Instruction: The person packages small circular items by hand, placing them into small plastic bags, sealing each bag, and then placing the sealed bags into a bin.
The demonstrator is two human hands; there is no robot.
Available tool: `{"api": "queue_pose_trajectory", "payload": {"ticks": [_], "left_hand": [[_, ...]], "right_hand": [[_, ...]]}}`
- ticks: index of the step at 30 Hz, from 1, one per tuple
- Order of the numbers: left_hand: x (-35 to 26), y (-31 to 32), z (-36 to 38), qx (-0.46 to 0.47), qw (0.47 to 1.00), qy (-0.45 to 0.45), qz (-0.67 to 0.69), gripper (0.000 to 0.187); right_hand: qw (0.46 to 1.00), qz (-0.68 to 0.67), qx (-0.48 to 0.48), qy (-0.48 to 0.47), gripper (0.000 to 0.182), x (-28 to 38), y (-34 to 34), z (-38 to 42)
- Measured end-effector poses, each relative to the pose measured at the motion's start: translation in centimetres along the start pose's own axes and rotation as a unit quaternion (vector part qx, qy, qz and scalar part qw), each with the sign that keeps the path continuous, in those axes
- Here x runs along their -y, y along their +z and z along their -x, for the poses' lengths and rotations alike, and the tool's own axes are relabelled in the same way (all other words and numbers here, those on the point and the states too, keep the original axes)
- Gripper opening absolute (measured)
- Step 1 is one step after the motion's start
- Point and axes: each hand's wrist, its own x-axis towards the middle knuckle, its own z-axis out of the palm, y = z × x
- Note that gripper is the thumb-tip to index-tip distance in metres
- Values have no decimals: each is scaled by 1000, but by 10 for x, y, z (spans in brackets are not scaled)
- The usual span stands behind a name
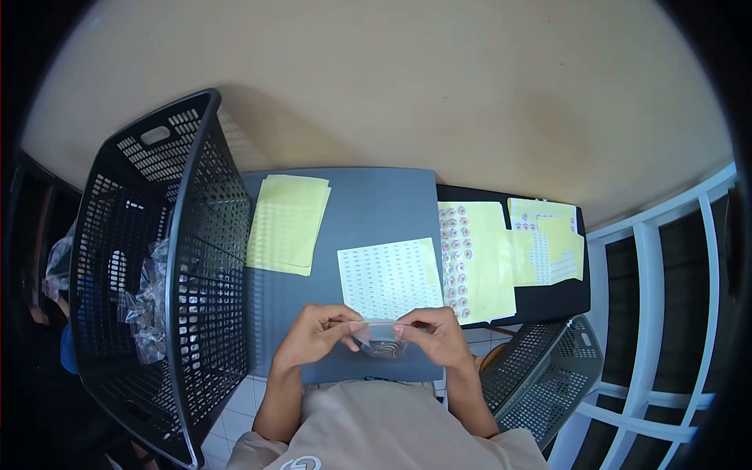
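Between my two hands is a small clear plastic bag with a dark, ringed or coiled item inside that I cannot name. My left hand pinches the bag's upper left corner. At the upper right corner, my right hand grips it between thumb and fingers. The bag's top edge runs level between the fingertips, close to the front of the grey table. Just beyond the bag lies a sheet of small printed labels.
A tall black basket with bagged items stands left. Yellow sheets lie near it. Sticker sheets and more labels cover a black table at right, above another basket. Another person is partly visible at far left.
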Motion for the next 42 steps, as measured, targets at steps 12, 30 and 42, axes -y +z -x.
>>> {"api": "queue_pose_trajectory", "payload": {"ticks": [12, 30, 42], "left_hand": [[21, -10, -1, 66, 995, 17, 67, 18], [68, 30, -21, -183, 976, 63, -96, 21], [81, -29, -26, -322, 937, 85, -104, 24]], "right_hand": [[991, -130, -22, 33, 9, -24, -9, 5], [997, 52, -45, 19, 18, -38, 10, -5], [957, -6, -289, 25, 15, -77, -56, 1]]}}
